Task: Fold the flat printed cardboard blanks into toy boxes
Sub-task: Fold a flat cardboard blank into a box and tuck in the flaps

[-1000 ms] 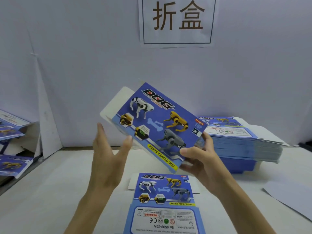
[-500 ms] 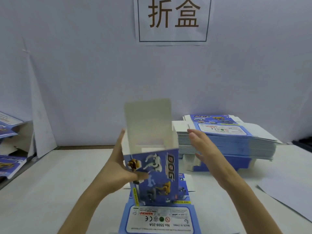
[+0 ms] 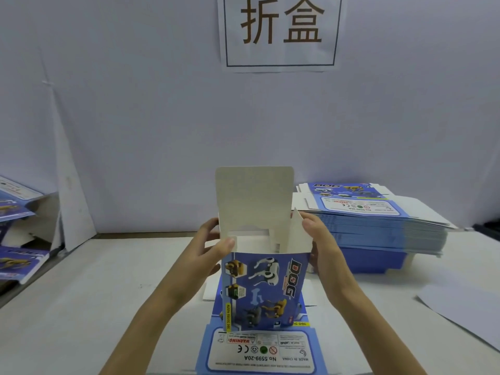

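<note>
Cardboard box [image 3: 265, 288], half formed into a square tube, stands upright over the middle of the desk [image 3: 94, 307], open at the top, with a hand on each side. At the far left, more printed boxes [image 3: 16, 263] in the same glossy blue lie tilted at the desk's edge.

The left hand [image 3: 208, 255] grips the box's upper left corner, thumb hooked over the front rim and fingers behind. The front panel is glossy blue with robot dogs in white, yellow and grey, a pale bone, slanted "DOG" lettering turned sideways, and a yellow strip reading "FUNNY MOVING DOG". The inside is plain matt grey-white board. The top flap [image 3: 255, 201] rises straight up at the back, its corners rounded. On the wall above, a paper sign [image 3: 281, 31] carries "折盒" in a thin frame.

Below the box lies a flat blank [image 3: 259, 350], its white label upside down: "WARNING!", a CE mark, "No 5599-20A", "MADE IN CHINA". I cannot tell whether the box touches it.

The right hand [image 3: 324, 250] clasps the right wall, thumb pressing a pointed side flap. Beyond it sits a thick stack of blanks [image 3: 378, 226], and nearer, a loose white sheet [image 3: 465, 312].
</note>
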`<state>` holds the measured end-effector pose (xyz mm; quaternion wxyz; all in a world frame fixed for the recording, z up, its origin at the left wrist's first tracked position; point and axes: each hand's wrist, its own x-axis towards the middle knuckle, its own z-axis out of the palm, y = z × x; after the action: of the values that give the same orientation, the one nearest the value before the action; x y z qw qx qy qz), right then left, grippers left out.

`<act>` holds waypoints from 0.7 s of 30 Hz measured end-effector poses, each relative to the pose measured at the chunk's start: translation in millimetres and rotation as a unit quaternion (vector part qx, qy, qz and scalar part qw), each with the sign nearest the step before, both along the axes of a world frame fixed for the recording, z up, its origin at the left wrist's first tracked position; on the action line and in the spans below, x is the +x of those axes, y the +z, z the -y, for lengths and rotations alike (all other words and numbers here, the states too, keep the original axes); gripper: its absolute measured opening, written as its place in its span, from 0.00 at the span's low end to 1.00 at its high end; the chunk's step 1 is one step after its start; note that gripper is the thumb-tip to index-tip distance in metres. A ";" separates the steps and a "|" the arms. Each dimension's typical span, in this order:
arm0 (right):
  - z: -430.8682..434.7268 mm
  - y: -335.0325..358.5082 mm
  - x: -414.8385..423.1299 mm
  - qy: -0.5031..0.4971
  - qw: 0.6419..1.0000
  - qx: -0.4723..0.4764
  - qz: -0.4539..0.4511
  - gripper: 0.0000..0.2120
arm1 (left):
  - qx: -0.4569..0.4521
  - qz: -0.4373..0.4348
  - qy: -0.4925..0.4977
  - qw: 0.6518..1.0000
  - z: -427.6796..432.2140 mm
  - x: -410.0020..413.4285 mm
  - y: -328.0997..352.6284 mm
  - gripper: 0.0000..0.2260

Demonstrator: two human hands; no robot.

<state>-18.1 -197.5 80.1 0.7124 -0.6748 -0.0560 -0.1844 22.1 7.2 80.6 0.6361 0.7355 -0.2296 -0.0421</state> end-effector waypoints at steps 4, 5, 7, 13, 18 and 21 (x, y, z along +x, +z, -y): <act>6.0 -14.3 7.5 0.027 0.996 0.072 0.046 0.20 | -0.010 -0.006 -0.016 1.000 -2.2 1.2 0.2 0.39; 5.9 -18.6 9.7 0.041 0.992 0.103 0.054 0.20 | -0.016 -0.010 -0.020 1.000 -2.4 0.9 0.5 0.39; 4.0 -29.7 13.2 0.053 0.987 0.136 0.061 0.19 | -0.022 -0.024 -0.031 0.999 -2.0 -0.3 1.3 0.43; -0.8 -50.9 18.9 0.069 0.984 0.161 0.024 0.29 | -0.024 -0.021 -0.049 0.998 -1.8 0.4 0.4 0.39; 10.2 -33.3 8.2 -0.165 0.972 -0.004 0.165 0.22 | 0.089 0.062 0.032 0.994 -9.3 5.2 -1.4 0.37; 8.6 -33.5 4.4 -0.172 0.946 -0.117 0.247 0.17 | 0.067 0.160 0.066 0.983 -9.6 5.7 -3.4 0.36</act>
<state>-13.8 -206.1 46.6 0.5496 -0.6863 -0.1339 -0.4572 27.8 16.8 77.2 0.5418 0.7873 -0.2759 0.1027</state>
